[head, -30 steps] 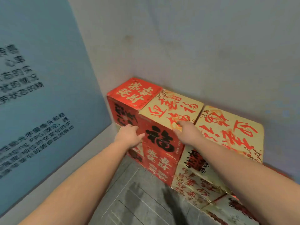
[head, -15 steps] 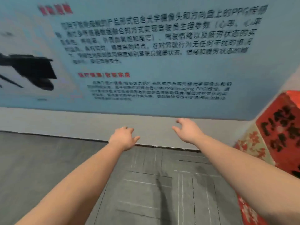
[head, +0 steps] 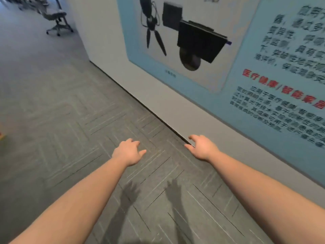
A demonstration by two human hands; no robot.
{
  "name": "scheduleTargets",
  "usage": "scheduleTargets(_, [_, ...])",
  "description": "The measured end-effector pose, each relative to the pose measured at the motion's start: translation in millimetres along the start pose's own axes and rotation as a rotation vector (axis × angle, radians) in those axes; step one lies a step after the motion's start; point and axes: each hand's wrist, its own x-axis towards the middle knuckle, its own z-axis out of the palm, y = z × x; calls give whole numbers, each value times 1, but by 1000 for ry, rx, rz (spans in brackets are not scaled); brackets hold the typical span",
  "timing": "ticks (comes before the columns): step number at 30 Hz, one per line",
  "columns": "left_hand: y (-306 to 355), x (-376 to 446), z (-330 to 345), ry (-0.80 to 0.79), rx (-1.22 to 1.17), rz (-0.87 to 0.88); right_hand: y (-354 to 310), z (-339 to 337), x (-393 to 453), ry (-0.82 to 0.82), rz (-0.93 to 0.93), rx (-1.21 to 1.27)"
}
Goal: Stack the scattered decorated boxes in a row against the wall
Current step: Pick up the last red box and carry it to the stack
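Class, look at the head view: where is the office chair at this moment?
The office chair stands in the far upper left of the head view, on the grey carpet, left of the white wall's corner, well beyond both hands.

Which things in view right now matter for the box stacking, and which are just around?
For the job:
left hand, empty
right hand, empty
wall
No decorated box clearly in view.

Just around:
blue poster
office chair
carpet floor

Grey herringbone carpet (head: 70, 120); pale-blue poster (head: 255, 106)
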Motion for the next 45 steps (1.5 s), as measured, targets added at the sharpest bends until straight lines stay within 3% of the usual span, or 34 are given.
scheduleTargets(5, [-154,34,-27,-28,-37,-194,-149,38,90,-108,-150,-86])
scheduleTargets(18, [-427,163,-103,-112,-108,-538,-483,119,341,-295,-557,-368])
scheduleTargets(26, [-630,205,-169,-57,-188,-713,-723,147,434,-330,-766,-510])
scheduleTargets(37, [-966,248,-234,-23,-303,-776,-1054,237,516,-329,-797,-579])
scheduleTargets(45, [-1174,305,-272,-28,-335,-857,-1255,299,595,-381,-826,-602])
